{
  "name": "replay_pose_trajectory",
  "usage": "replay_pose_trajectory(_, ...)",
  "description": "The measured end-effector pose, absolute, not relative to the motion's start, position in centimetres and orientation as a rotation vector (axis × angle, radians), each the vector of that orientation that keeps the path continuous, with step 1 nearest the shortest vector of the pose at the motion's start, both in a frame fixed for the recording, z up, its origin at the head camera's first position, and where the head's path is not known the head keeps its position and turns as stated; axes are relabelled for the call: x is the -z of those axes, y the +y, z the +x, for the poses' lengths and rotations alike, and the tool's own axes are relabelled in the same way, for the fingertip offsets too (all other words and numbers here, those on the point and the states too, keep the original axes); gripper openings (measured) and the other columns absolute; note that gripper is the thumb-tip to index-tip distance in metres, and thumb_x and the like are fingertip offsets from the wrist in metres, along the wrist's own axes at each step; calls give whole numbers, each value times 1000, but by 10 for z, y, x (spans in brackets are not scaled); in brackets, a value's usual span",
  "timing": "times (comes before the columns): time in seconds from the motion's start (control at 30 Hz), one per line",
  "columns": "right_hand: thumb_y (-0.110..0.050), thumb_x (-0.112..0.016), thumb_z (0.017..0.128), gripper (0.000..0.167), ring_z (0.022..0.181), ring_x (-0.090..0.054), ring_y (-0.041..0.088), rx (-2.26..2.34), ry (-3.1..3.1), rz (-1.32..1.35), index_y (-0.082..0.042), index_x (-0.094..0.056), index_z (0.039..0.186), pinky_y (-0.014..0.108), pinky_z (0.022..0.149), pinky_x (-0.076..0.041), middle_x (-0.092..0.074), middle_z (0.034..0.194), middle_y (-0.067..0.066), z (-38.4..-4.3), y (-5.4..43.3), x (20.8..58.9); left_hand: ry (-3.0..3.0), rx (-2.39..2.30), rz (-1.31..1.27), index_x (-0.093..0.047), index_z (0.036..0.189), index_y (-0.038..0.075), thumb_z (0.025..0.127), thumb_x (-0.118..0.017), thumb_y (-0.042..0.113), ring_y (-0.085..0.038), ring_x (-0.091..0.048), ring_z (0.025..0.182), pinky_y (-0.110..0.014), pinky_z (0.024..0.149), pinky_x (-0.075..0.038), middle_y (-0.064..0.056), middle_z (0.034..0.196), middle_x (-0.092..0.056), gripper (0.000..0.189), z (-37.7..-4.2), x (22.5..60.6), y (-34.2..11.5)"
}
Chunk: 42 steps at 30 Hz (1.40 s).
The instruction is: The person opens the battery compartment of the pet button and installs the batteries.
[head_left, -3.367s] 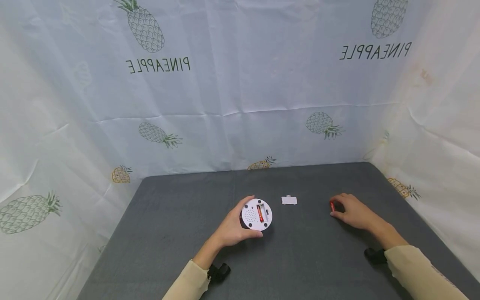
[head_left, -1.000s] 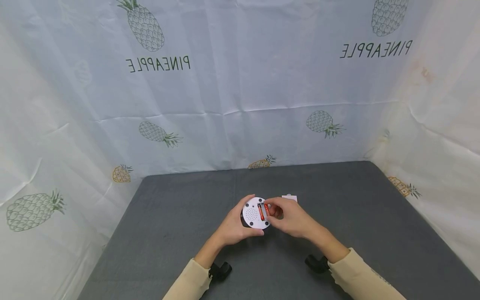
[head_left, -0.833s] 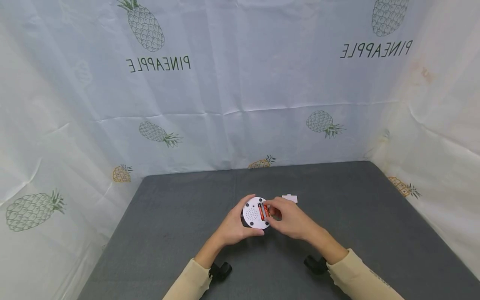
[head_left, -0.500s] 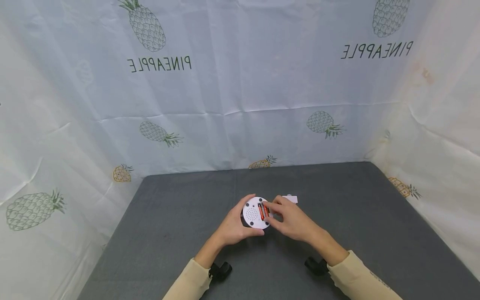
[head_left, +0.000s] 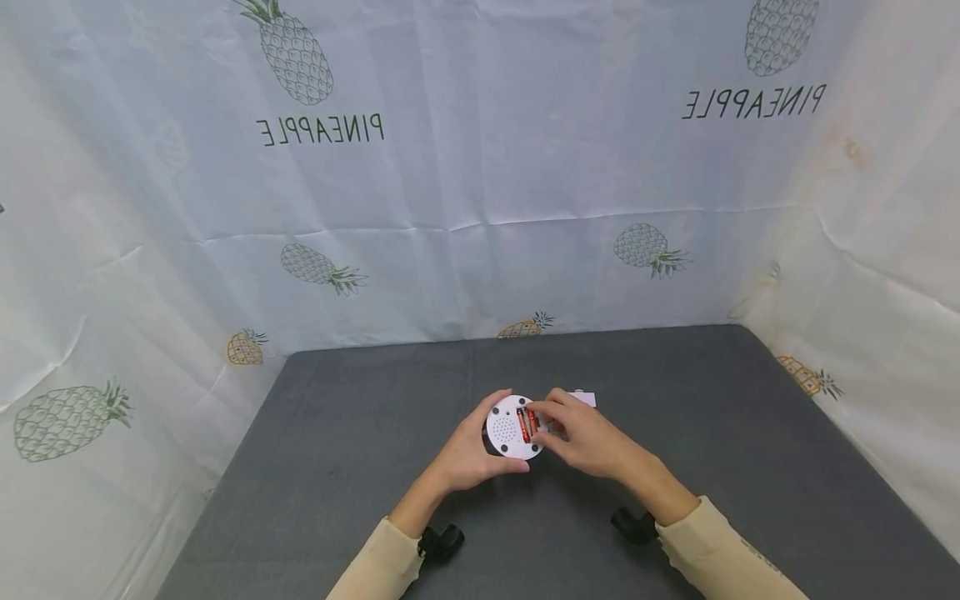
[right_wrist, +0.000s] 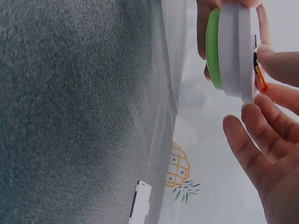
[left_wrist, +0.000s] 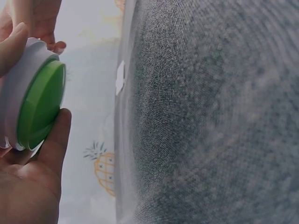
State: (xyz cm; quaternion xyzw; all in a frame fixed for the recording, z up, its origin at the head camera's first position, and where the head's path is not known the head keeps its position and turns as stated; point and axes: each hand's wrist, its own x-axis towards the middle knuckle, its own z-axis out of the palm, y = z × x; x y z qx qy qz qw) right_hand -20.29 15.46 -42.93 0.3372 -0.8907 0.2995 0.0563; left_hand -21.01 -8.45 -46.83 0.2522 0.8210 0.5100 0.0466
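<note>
Between the curled fingers of the left hand [head_left: 468,454] sits a round white gadget [head_left: 513,441], underside showing, gripped by its rim, with one red battery [head_left: 523,426] lying sunk into it. Next to that, the thumb and index of the right hand [head_left: 588,437] pinch a second battery [right_wrist: 259,72], which looks tilted from the side, dark end in, red end poking out. I'd keep the left grip snug so nothing rocks, seat the dark end first, then push the raised end straight down, no twisting. Double-check polarity too; can't read any marks myself. Looks-wise it's got a green cap [left_wrist: 43,107] facing away from the right fingers, small dark feet [head_left: 504,448], and a patch of dots [head_left: 503,429] nearer the left fingers. Loose white cover [head_left: 585,399] is on the bench [head_left: 375,417], just past the right knuckles.
</note>
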Motion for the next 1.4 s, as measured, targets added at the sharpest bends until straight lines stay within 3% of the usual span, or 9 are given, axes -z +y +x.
replay_pose_trajectory(0.6, -4, -79, 86, 27, 72, -50, 6, -991, -2501, 933, -7, -66, 110, 23, 64, -48, -56, 86, -8, -200, 134, 443, 2537, -1543, 794, -35, 157, 25, 74, -93, 30, -15, -56, 114, -38, 96, -45, 3, 135, -56, 101, -212, 471, -84)
replay_pose_trajectory(1.1, -4, -73, 87, 22, 69, -47, 5, -987, -2577, 773, -5, -75, 109, 24, 62, -45, -54, 81, -9, -195, 130, 434, 2520, -1561, 758, -33, 157, 27, 75, -92, 27, -15, -55, 114, -41, 96, -45, 4, 137, -55, 100, -211, 469, -83)
replay_pose_trajectory(1.4, -7, -79, 85, 28, 70, -47, 7, -1002, -2583, 698, -4, -75, 113, 24, 62, -44, -55, 84, -5, -193, 126, 438, 2531, -1546, 768, -33, 157, 25, 75, -92, 29, -16, -55, 115, -40, 96, -45, 1, 139, -54, 101, -210, 469, -83)
